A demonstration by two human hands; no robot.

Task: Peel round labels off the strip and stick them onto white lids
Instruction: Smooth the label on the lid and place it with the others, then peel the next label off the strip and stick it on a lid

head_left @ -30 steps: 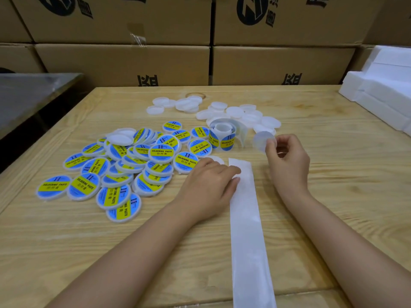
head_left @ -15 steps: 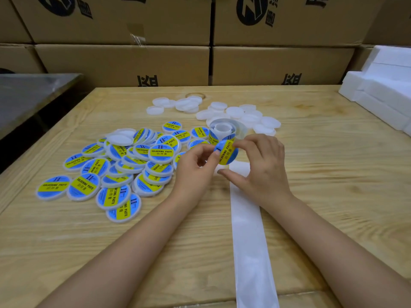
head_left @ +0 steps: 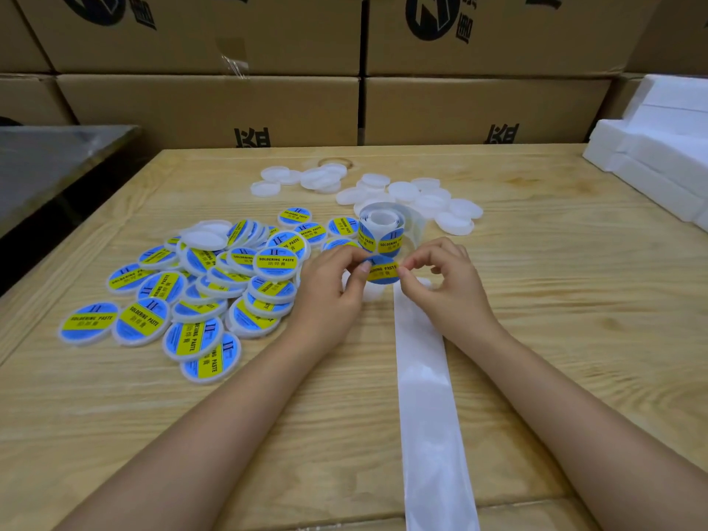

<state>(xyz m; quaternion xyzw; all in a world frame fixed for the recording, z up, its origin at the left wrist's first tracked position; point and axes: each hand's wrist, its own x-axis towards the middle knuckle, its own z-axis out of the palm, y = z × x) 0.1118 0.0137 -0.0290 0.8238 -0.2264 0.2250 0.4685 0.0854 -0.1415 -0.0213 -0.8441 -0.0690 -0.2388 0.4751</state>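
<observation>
A round blue and yellow label (head_left: 382, 270) is held flat between both hands, just above a white lid (head_left: 368, 290) lying on the table. My left hand (head_left: 332, 293) pinches the label's left edge. My right hand (head_left: 444, 285) pinches its right edge. Behind them stands the label roll (head_left: 379, 233), and its bare white backing strip (head_left: 429, 396) runs from under my right hand to the table's near edge. Several plain white lids (head_left: 421, 201) lie behind the roll. A pile of labelled lids (head_left: 199, 293) covers the table's left part.
The wooden table (head_left: 574, 339) ends at a dark gap and a steel surface (head_left: 49, 162) on the left. Cardboard boxes (head_left: 245, 105) stack along the back edge. White foam blocks (head_left: 662, 155) sit at the back right.
One second ago my right hand held a plain lid and my left rested on the strip. Since then both hands took a peeled label and lowered it toward the lid.
</observation>
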